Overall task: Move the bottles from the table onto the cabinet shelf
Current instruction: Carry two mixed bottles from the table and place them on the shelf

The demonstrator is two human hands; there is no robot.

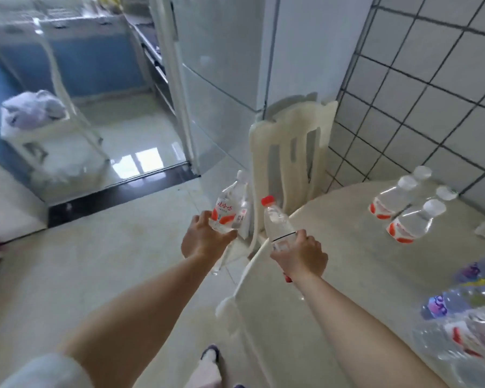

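My left hand (205, 239) grips a clear water bottle with a red-and-white label (231, 204), held over the floor left of the table. My right hand (300, 254) grips a second clear bottle with a red cap (277, 219), held upright at the table's left edge. On the round cream table (333, 247), several more white-capped bottles (412, 211) stand in a group near the tiled wall. No cabinet shelf is identifiable in this view.
A cream plastic chair (291, 147) stands behind the table against a white fridge (221, 79). Plastic-wrapped bottle packs (465, 326) lie at the table's near right. A glass door and dark threshold (123, 191) lead to a blue-cabinet kitchen with a white trolley (39, 121).
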